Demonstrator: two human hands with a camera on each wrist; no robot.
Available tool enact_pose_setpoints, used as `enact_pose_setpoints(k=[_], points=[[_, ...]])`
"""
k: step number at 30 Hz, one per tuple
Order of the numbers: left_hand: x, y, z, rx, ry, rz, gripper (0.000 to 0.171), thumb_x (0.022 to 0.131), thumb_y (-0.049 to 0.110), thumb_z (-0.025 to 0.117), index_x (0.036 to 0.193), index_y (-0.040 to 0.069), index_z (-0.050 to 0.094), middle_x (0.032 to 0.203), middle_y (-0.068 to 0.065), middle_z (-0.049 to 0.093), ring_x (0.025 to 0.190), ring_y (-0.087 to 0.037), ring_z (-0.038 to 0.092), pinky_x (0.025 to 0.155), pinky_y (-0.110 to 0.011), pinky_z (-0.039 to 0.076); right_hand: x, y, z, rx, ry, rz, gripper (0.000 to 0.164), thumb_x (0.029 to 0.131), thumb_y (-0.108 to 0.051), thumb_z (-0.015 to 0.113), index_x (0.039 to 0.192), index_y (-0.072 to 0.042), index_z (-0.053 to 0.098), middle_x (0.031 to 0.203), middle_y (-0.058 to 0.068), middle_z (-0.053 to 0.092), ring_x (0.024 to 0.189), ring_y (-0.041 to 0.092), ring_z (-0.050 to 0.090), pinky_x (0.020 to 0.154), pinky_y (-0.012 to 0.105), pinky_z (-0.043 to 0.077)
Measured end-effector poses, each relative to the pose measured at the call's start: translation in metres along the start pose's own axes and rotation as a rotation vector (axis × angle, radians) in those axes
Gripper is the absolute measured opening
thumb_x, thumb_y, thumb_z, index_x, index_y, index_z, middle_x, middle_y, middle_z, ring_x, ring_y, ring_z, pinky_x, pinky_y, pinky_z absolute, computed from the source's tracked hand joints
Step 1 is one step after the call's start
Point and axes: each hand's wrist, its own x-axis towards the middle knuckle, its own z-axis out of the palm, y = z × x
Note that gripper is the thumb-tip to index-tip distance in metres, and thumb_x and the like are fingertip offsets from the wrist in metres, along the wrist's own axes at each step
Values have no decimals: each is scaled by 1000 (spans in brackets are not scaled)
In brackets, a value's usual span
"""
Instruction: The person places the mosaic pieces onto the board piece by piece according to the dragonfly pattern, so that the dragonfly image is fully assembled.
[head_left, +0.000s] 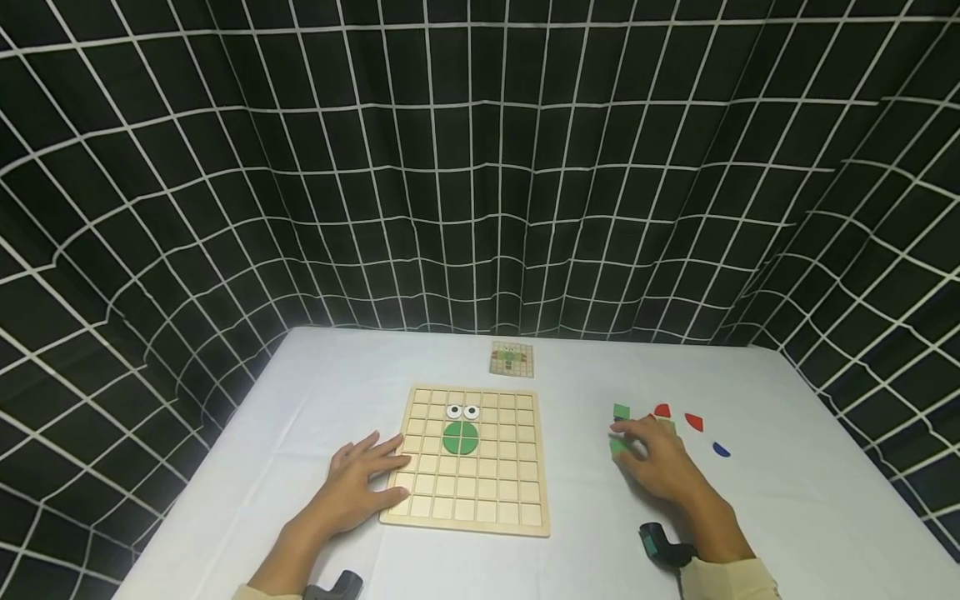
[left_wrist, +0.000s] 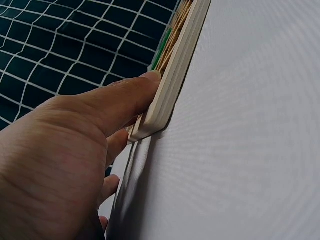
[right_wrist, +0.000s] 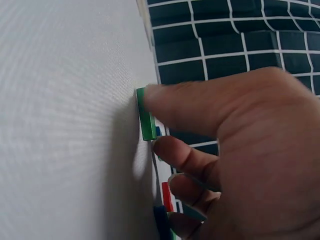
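Observation:
My left hand (head_left: 362,486) rests on the left edge of a wooden grid board (head_left: 507,493), fingers spread. In the left wrist view its thumb (left_wrist: 127,97) lies on the board's rim near a corner. On the board are two white eye pieces (head_left: 462,412) above a green circle (head_left: 461,437) made of quarter pieces. My right hand (head_left: 660,467) is low over loose pieces, fingers bent, with a gap between thumb and forefinger. The thumb tip is right at a green piece (right_wrist: 145,117) on the table; the forefinger tip is close to its end.
Beyond the right hand lie another green piece (head_left: 622,412), red pieces (head_left: 694,422) and a blue half-round piece (head_left: 722,449). A small pattern card (head_left: 512,359) lies behind the board on the white-covered table (head_left: 345,375). Black grid-lined curtains (head_left: 480,167) surround the table.

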Motion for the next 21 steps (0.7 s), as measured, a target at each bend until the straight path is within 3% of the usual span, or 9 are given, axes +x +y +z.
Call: enact_pose_setpoints(k=[5, 14, 21], points=[[0, 2, -2, -2, -1, 0, 48, 77, 45, 77, 120, 24, 69, 145, 5, 45, 141, -29, 23, 112, -55, 1, -2, 1, 1, -75, -15, 17, 34, 81, -12, 74, 114, -12, 67, 104, 8, 62, 107, 32, 46, 86, 57, 38], [-1, 1, -1, -3, -17, -10, 49, 78, 46, 76, 120, 24, 68, 146, 5, 44, 142, -29, 22, 112, -55, 0, -2, -2, 1, -88, -46, 47, 36, 82, -14, 73, 116, -6, 64, 113, 17, 61, 115, 40, 46, 94, 61, 32], [-1, 0, -1, -5, -12, 5, 49, 78, 47, 75, 120, 23, 68, 146, 4, 45, 142, -30, 22, 112, -55, 0, -2, -2, 1, -104, -40, 59, 33, 82, -16, 74, 112, -5, 66, 114, 18, 60, 114, 39, 46, 92, 59, 34]])
